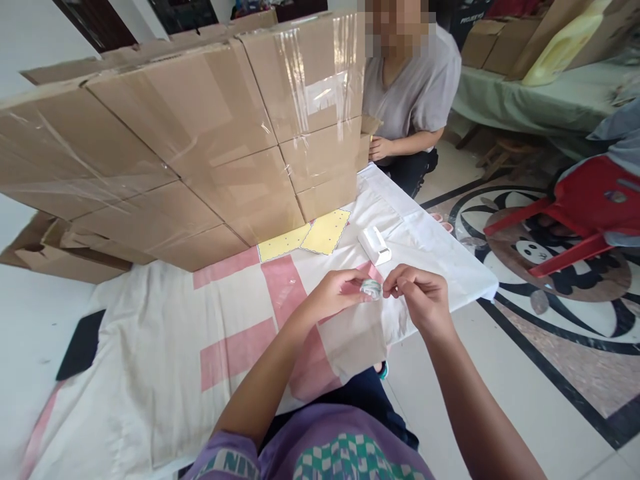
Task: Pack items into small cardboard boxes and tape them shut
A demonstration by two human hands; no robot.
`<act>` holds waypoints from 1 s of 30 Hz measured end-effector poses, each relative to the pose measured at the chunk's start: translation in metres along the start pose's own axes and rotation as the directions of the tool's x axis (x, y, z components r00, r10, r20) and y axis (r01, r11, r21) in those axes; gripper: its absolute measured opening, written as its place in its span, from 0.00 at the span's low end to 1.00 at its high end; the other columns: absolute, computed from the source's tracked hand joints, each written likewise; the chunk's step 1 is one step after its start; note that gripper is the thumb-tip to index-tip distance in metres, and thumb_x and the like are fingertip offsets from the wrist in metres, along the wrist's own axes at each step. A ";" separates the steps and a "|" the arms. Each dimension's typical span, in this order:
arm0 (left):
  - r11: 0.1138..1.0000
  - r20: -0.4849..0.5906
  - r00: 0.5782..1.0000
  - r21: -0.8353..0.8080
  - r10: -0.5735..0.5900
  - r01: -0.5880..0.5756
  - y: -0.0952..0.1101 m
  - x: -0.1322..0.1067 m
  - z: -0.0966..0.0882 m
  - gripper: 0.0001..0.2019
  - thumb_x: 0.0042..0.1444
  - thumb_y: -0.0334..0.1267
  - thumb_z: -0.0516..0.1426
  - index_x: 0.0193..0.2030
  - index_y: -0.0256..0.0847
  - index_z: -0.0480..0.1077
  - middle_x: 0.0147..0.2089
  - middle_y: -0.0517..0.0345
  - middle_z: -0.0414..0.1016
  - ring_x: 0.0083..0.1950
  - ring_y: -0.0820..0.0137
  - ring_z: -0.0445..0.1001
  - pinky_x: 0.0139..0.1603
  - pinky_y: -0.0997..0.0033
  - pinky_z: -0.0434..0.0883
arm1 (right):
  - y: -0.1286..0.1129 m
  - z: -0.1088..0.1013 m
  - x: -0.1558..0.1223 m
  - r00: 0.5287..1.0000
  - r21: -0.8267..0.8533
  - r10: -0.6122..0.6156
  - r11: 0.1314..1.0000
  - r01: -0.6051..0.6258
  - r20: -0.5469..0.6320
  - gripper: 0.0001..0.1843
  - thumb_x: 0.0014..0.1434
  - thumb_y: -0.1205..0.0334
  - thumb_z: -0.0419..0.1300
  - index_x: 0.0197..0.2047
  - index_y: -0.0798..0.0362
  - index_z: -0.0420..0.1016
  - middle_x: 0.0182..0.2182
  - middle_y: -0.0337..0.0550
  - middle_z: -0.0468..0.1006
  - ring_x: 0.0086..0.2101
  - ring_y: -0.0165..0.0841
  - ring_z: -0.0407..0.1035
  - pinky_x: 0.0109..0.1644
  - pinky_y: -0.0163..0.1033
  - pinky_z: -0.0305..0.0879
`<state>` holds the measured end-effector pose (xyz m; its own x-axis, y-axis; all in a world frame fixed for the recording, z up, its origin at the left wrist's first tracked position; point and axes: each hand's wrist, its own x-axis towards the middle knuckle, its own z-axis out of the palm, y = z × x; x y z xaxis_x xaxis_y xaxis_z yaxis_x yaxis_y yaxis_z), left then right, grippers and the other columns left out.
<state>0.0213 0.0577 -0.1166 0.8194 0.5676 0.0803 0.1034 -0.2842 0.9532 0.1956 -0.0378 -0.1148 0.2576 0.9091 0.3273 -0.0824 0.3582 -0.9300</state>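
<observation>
My left hand (344, 291) grips a small round whitish-green roll (371, 289) between thumb and fingers; its exact kind is too small to tell. Just right of it, my right hand (420, 290) is closed in a pinch, its fingertips close to the roll. Whatever those fingertips hold, if anything, is too small to make out. Beyond my hands a white plastic case (374, 245) with a dark slot at one end lies on the cloth. Two yellow dotted sheets (326, 232) overlap at the foot of the cardboard wall.
A tall wall of taped cardboard boxes (200, 133) stands along the far side of the cloth-covered table (235, 300). Behind its right end sits another person (415, 87), one hand at the cardboard. A dark flat object (80, 343) lies far left; a red chair (585, 207) stands right.
</observation>
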 end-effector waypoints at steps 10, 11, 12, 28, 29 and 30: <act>0.870 0.130 0.991 0.486 0.028 -0.088 0.015 -0.013 -0.010 0.07 0.62 0.41 0.62 0.45 0.45 0.76 0.42 0.59 0.77 0.41 0.68 0.73 0.46 0.67 0.67 | 0.014 -0.021 -0.038 0.984 0.050 -0.014 0.998 0.023 -0.175 0.14 0.60 0.65 0.61 0.22 0.51 0.73 0.26 0.42 0.77 0.24 0.32 0.67 0.30 0.40 0.62; 0.845 0.143 0.989 0.525 0.032 -0.103 0.015 -0.013 -0.011 0.06 0.62 0.40 0.62 0.45 0.45 0.75 0.42 0.61 0.77 0.41 0.68 0.73 0.46 0.66 0.67 | 0.015 -0.021 -0.039 0.981 0.060 -0.025 0.998 0.037 -0.194 0.14 0.60 0.66 0.60 0.22 0.52 0.73 0.26 0.41 0.76 0.24 0.32 0.67 0.30 0.40 0.62; 0.821 0.154 0.988 0.559 0.032 -0.114 0.014 -0.014 -0.012 0.05 0.62 0.40 0.61 0.44 0.45 0.75 0.42 0.62 0.77 0.40 0.69 0.73 0.47 0.66 0.66 | 0.016 -0.022 -0.040 0.975 0.064 -0.036 0.997 0.051 -0.219 0.14 0.60 0.67 0.60 0.22 0.52 0.73 0.26 0.41 0.76 0.24 0.31 0.66 0.30 0.40 0.61; 0.244 0.265 0.964 0.935 0.008 -0.259 0.026 -0.015 -0.013 0.05 0.63 0.28 0.56 0.39 0.39 0.73 0.39 0.60 0.73 0.38 0.67 0.72 0.41 0.61 0.60 | 0.000 -0.007 -0.020 0.989 -0.610 -0.077 0.780 0.141 0.130 0.16 0.65 0.63 0.56 0.55 0.50 0.68 0.56 0.52 0.73 0.57 0.43 0.68 0.60 0.49 0.64; 0.212 0.280 0.960 0.937 0.020 -0.278 0.027 -0.016 -0.012 0.05 0.63 0.27 0.56 0.39 0.39 0.73 0.39 0.59 0.73 0.38 0.67 0.72 0.41 0.61 0.60 | 0.006 0.001 -0.019 0.985 -0.603 -0.031 0.788 0.129 0.170 0.20 0.64 0.63 0.56 0.59 0.51 0.66 0.58 0.53 0.72 0.58 0.44 0.66 0.61 0.50 0.63; 0.185 0.295 0.955 0.937 0.036 -0.297 0.027 -0.016 -0.011 0.06 0.62 0.25 0.56 0.39 0.39 0.73 0.40 0.59 0.74 0.38 0.67 0.72 0.41 0.61 0.60 | 0.011 0.007 -0.018 0.983 -0.597 0.026 0.798 0.088 0.179 0.22 0.64 0.63 0.56 0.61 0.51 0.65 0.58 0.53 0.72 0.59 0.44 0.66 0.61 0.51 0.63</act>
<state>0.0046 0.0499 -0.0887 0.9525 0.3036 0.0254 0.3044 -0.9449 -0.1207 0.1833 -0.0488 -0.1299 0.0787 0.9415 0.3277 0.5314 0.2385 -0.8128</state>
